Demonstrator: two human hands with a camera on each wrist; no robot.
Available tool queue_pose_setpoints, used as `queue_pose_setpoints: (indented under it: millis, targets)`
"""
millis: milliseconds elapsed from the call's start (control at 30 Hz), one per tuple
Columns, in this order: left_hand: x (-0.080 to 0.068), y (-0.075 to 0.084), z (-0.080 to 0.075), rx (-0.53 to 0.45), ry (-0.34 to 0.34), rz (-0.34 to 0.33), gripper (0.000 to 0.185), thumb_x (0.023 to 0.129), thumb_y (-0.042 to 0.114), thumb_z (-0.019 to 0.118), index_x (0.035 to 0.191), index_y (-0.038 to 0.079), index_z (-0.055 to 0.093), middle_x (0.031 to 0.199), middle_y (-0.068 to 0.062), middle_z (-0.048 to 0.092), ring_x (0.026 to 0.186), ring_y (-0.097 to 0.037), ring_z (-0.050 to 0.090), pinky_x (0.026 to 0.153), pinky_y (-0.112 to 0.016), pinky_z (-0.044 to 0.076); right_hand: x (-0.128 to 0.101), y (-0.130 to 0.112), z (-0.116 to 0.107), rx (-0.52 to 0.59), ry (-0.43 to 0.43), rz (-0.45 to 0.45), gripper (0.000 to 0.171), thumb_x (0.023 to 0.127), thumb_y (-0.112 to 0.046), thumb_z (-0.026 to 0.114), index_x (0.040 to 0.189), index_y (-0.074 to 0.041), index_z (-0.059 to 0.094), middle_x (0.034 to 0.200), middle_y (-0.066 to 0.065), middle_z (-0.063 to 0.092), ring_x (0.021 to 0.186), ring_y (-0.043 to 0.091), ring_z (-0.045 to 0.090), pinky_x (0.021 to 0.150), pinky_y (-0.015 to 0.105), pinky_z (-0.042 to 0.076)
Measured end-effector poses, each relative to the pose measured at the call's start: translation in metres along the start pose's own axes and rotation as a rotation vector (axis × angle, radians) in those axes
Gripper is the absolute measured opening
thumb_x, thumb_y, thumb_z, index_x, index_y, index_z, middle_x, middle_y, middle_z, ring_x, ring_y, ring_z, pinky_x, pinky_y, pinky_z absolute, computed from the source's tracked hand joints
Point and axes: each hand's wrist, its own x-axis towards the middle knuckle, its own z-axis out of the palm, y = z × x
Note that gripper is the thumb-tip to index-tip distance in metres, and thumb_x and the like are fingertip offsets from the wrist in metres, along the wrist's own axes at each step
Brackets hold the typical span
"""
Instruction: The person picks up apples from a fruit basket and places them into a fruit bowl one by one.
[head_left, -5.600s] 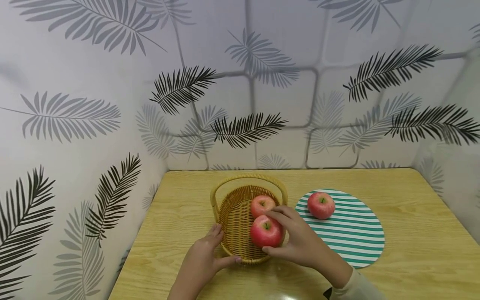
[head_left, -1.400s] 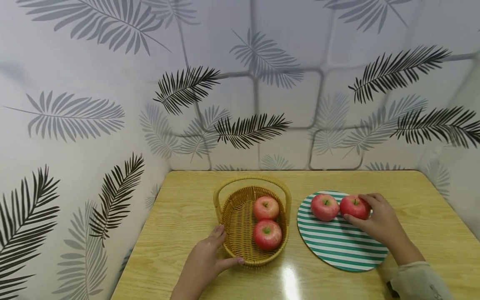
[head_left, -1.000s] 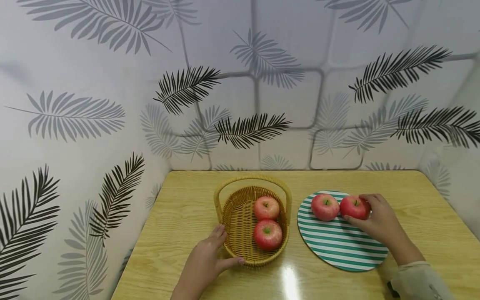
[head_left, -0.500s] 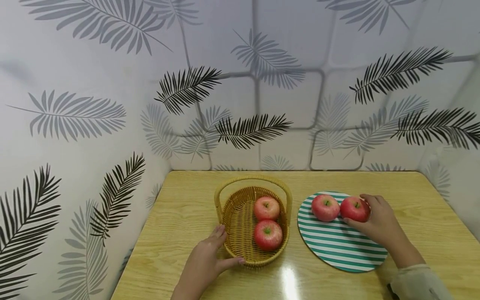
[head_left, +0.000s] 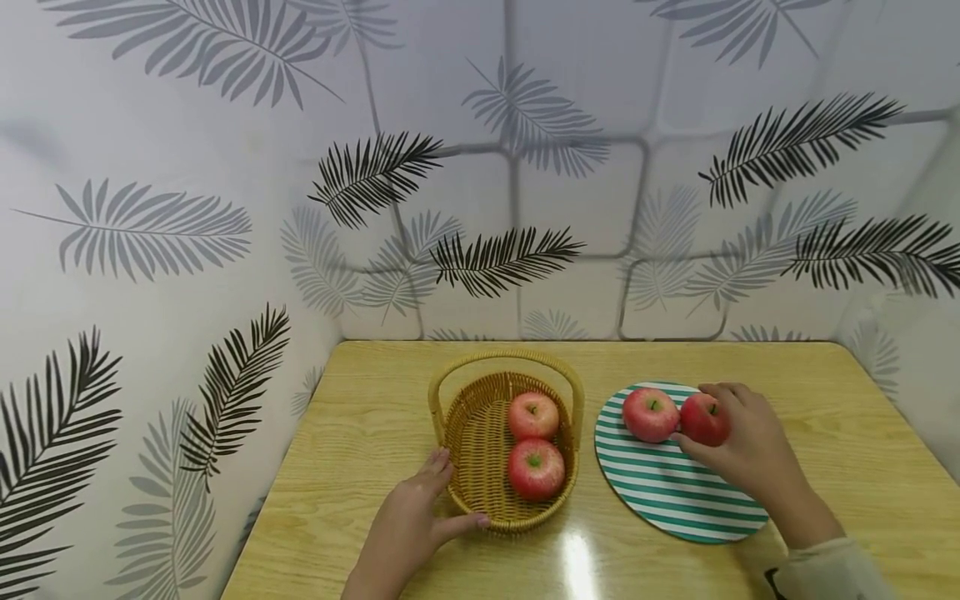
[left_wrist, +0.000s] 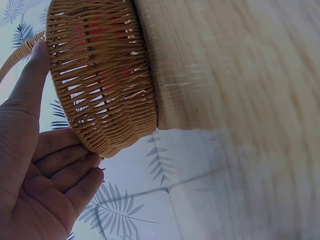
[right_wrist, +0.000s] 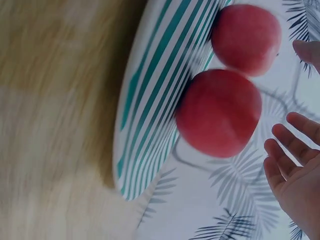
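Observation:
My left hand (head_left: 405, 517) rests against the left front of a round wicker basket (head_left: 480, 467), thumb along its rim. In the left wrist view, the fingers lie loosely bent against the basket's woven side (left_wrist: 100, 80). Two red apples, one behind (head_left: 533, 416) and one in front (head_left: 536, 471), sit in the basket's right half. On a striped plate (head_left: 675, 492) stand two more, a left apple (head_left: 649, 415) and a right apple (head_left: 705, 419). Over the right apple (right_wrist: 220, 112) is my right hand (head_left: 750, 442); in the right wrist view its spread fingers (right_wrist: 295, 145) are apart from it.
The basket's tall arched handle (head_left: 502, 356) rises over it. Everything stands on a light wooden table (head_left: 367, 408), which ends at a leaf-patterned wall (head_left: 555, 200) behind.
Earlier, my right hand gripped an apple in the basket, and the plate bore one apple. Now a second apple is on the plate; the hand, lately holding it, has shifted slightly left and spread its fingers.

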Motion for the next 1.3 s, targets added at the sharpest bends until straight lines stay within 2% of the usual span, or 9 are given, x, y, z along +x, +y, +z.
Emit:
queue_pose_setpoints:
  millis: [300, 433, 800, 867, 933, 1000, 1067, 1200, 1300]
  targets:
    - [0.000, 0.000, -0.001, -0.005, 0.007, 0.008, 0.094, 0.079, 0.065, 0.082, 0.136, -0.007, 0.068, 0.147, -0.022, 0.062, 0.142, -0.033, 0.059, 0.112, -0.050, 0.054, -0.004, -0.029, 0.008, 0.021, 0.018, -0.138, 0.069, 0.070, -0.028, 0.100, 0.124, 0.001, 0.068, 0.122, 0.020, 0.066, 0.113, 0.044, 0.060, 0.088, 0.069, 0.055]
    - [0.000, 0.000, -0.001, -0.009, 0.003, 0.007, 0.094, 0.079, 0.065, 0.082, 0.137, -0.007, 0.067, 0.148, -0.022, 0.062, 0.142, -0.034, 0.059, 0.112, -0.051, 0.053, -0.007, -0.037, 0.012, 0.027, -0.015, -0.158, 0.070, 0.073, -0.032, 0.098, 0.128, -0.001, 0.068, 0.125, 0.017, 0.067, 0.119, 0.041, 0.059, 0.095, 0.068, 0.052]
    - [0.000, 0.002, -0.002, -0.011, 0.003, 0.016, 0.092, 0.079, 0.062, 0.083, 0.136, -0.009, 0.067, 0.147, -0.024, 0.061, 0.142, -0.035, 0.059, 0.111, -0.051, 0.054, -0.012, -0.062, 0.021, 0.075, -0.040, -0.201, 0.070, 0.078, -0.034, 0.096, 0.134, -0.004, 0.067, 0.135, 0.014, 0.069, 0.129, 0.035, 0.060, 0.099, 0.062, 0.056]
    - [0.001, 0.002, -0.003, -0.023, -0.004, 0.015, 0.092, 0.080, 0.061, 0.084, 0.137, -0.009, 0.066, 0.147, -0.025, 0.060, 0.142, -0.036, 0.058, 0.111, -0.051, 0.054, -0.014, -0.067, 0.022, 0.083, -0.053, -0.198, 0.070, 0.079, -0.035, 0.096, 0.135, -0.005, 0.067, 0.136, 0.011, 0.069, 0.130, 0.032, 0.060, 0.103, 0.053, 0.056]
    - [0.001, 0.003, -0.004, -0.032, -0.011, 0.013, 0.092, 0.080, 0.060, 0.084, 0.137, -0.010, 0.065, 0.148, -0.026, 0.060, 0.142, -0.037, 0.058, 0.111, -0.051, 0.054, -0.015, -0.071, 0.025, 0.096, -0.063, -0.203, 0.069, 0.079, -0.035, 0.096, 0.135, -0.006, 0.067, 0.136, 0.006, 0.069, 0.129, 0.027, 0.061, 0.108, 0.035, 0.054]
    - [0.001, 0.003, -0.004, -0.034, -0.014, 0.009, 0.093, 0.080, 0.060, 0.084, 0.137, -0.010, 0.065, 0.149, -0.026, 0.059, 0.143, -0.037, 0.057, 0.111, -0.051, 0.053, -0.017, -0.074, 0.028, 0.093, -0.063, -0.222, 0.068, 0.078, -0.034, 0.097, 0.135, -0.008, 0.068, 0.135, 0.002, 0.070, 0.126, 0.022, 0.063, 0.108, 0.016, 0.048]
    - [0.001, 0.003, -0.004, -0.030, -0.015, 0.006, 0.093, 0.080, 0.061, 0.083, 0.137, -0.010, 0.065, 0.149, -0.026, 0.059, 0.143, -0.037, 0.057, 0.112, -0.052, 0.053, -0.018, -0.077, 0.031, 0.101, -0.064, -0.243, 0.067, 0.078, -0.032, 0.097, 0.135, -0.009, 0.068, 0.135, -0.001, 0.070, 0.125, 0.019, 0.063, 0.107, 0.006, 0.042]
    - [0.001, 0.002, -0.003, -0.025, -0.014, 0.006, 0.093, 0.079, 0.062, 0.083, 0.137, -0.009, 0.066, 0.149, -0.025, 0.059, 0.142, -0.037, 0.058, 0.111, -0.051, 0.054, -0.020, -0.085, 0.035, 0.110, -0.065, -0.274, 0.067, 0.079, -0.032, 0.096, 0.137, -0.014, 0.068, 0.136, -0.003, 0.069, 0.128, 0.020, 0.062, 0.105, 0.018, 0.051]
    - [0.001, 0.002, -0.003, -0.026, -0.014, 0.008, 0.092, 0.079, 0.062, 0.083, 0.137, -0.008, 0.066, 0.149, -0.025, 0.059, 0.142, -0.037, 0.058, 0.110, -0.051, 0.054, -0.021, -0.092, 0.038, 0.124, -0.071, -0.285, 0.067, 0.080, -0.033, 0.095, 0.138, -0.016, 0.067, 0.136, -0.003, 0.069, 0.131, 0.021, 0.061, 0.107, 0.028, 0.052]
